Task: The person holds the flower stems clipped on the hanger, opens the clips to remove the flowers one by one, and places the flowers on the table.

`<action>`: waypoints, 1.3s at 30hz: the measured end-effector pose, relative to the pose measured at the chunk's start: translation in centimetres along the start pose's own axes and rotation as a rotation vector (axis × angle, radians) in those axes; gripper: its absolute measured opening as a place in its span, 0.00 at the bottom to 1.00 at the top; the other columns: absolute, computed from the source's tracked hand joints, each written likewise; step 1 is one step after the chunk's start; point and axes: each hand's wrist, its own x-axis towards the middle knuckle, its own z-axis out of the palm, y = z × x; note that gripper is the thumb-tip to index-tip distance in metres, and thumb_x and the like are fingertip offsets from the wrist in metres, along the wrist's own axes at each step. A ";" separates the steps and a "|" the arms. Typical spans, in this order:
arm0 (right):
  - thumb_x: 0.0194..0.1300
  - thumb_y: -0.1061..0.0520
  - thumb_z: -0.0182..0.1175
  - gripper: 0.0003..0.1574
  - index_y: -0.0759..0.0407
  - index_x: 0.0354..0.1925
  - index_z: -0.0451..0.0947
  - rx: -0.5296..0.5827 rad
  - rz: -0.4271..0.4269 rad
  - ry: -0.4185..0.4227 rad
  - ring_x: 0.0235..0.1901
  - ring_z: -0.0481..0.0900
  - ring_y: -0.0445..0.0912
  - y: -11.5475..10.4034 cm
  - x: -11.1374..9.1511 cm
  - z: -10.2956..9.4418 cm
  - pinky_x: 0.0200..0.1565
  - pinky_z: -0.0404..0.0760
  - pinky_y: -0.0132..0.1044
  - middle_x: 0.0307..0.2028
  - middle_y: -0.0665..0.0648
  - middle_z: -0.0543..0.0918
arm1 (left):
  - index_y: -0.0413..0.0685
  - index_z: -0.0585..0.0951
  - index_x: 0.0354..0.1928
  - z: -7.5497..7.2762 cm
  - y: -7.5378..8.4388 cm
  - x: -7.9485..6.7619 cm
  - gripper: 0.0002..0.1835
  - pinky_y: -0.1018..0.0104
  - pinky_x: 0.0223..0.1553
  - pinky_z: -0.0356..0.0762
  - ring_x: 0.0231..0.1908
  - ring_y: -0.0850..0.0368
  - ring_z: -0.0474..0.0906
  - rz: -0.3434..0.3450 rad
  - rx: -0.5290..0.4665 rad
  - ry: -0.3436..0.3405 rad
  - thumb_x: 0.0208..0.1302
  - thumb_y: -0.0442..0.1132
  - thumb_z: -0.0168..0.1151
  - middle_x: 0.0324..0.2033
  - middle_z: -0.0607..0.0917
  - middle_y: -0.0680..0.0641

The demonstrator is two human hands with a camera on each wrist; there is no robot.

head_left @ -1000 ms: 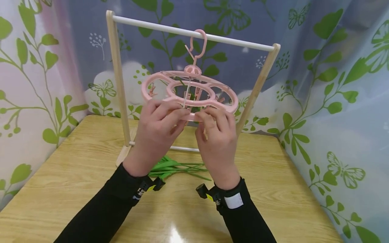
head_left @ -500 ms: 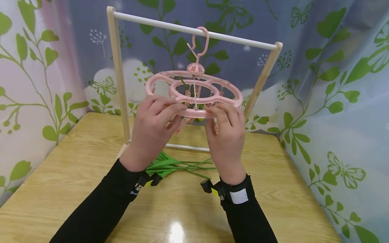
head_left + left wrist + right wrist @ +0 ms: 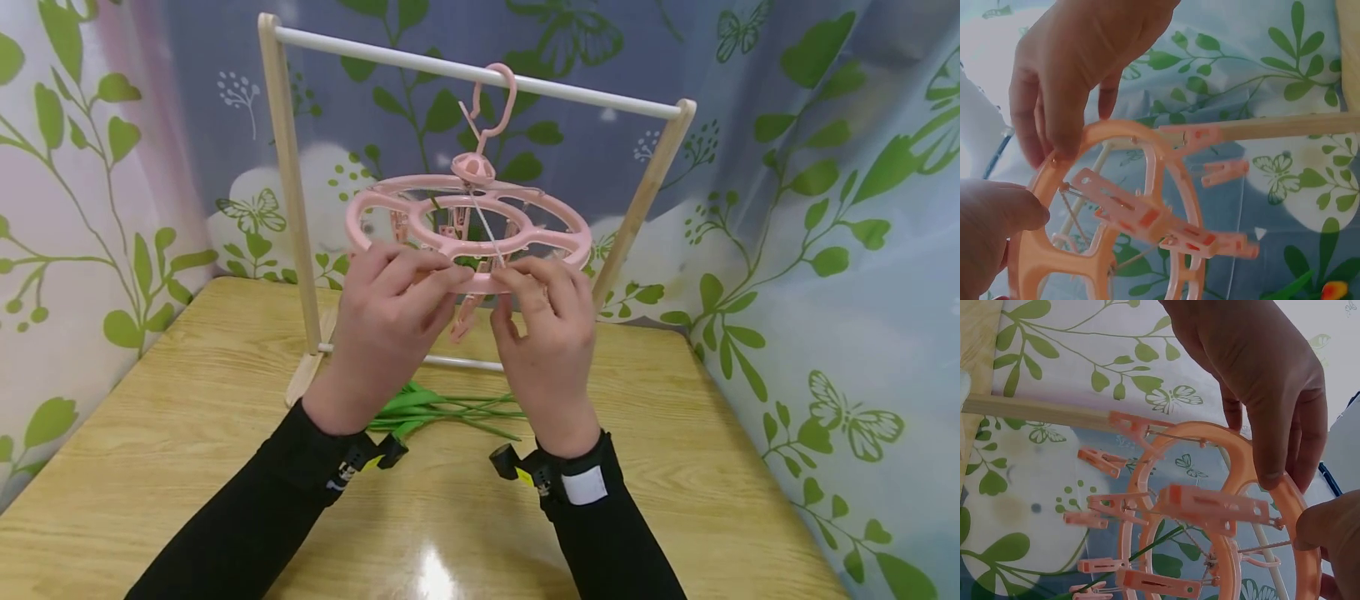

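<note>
In the head view a pink round clip hanger [image 3: 534,237] hangs by its hook [image 3: 512,93] from a white rail [image 3: 390,57]. My left hand [image 3: 390,304] pinches the near rim between thumb and fingers. Right beside it my right hand [image 3: 546,333] pinches the same rim, close to where a white cord [image 3: 486,221] comes down from the hub. Pink clothes pegs [image 3: 1125,209] dangle under the ring in the left wrist view. A thin green stem [image 3: 1147,549] crosses among the pegs in the right wrist view, and a red and yellow flower [image 3: 1335,290] shows at the left wrist view's corner.
The rail belongs to a stand with wooden posts [image 3: 288,192] on a wood-grain table [image 3: 660,467]. Green artificial stems [image 3: 442,410] lie on the table under my hands, partly hidden by my left wrist. A leaf-patterned curtain [image 3: 840,250] surrounds the table.
The hanger shifted right, then back left, with both hands on its rim. Its pegs appear at different places round the ring, and the cord slants more. My hands spread apart, then came closer.
</note>
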 end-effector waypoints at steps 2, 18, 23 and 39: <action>0.65 0.65 0.61 0.12 0.60 0.46 0.84 -0.003 0.002 -0.003 0.47 0.76 0.59 -0.1 -0.1 0.1 0.52 0.74 0.49 0.46 0.62 0.82 | 0.47 0.89 0.44 0.0 0.2 -0.1 0.08 0.49 0.51 0.73 0.40 0.44 0.78 -0.003 -0.006 -0.005 0.66 0.36 0.66 0.39 0.87 0.44; 0.66 0.66 0.58 0.13 0.61 0.48 0.82 0.002 0.067 0.010 0.44 0.73 0.58 1.0 -0.3 -0.2 0.49 0.71 0.48 0.47 0.62 0.80 | 0.48 0.88 0.46 -0.8 -1.4 -0.4 0.10 0.48 0.50 0.70 0.44 0.43 0.77 -0.097 0.050 -0.077 0.64 0.37 0.66 0.42 0.87 0.45; 0.67 0.65 0.59 0.13 0.61 0.49 0.82 -0.002 0.058 0.002 0.48 0.74 0.58 0.9 -0.1 -0.3 0.54 0.71 0.48 0.48 0.62 0.81 | 0.48 0.88 0.44 -0.8 -1.2 -0.3 0.09 0.47 0.48 0.71 0.42 0.43 0.77 -0.068 0.055 -0.051 0.64 0.37 0.66 0.40 0.87 0.46; 0.65 0.64 0.63 0.11 0.60 0.47 0.85 -0.022 -0.026 0.045 0.50 0.79 0.60 0.4 0.3 0.2 0.62 0.71 0.49 0.44 0.59 0.86 | 0.48 0.88 0.45 -0.2 -0.2 -0.2 0.10 0.49 0.49 0.71 0.42 0.44 0.77 -0.043 -0.009 -0.060 0.62 0.37 0.69 0.41 0.87 0.45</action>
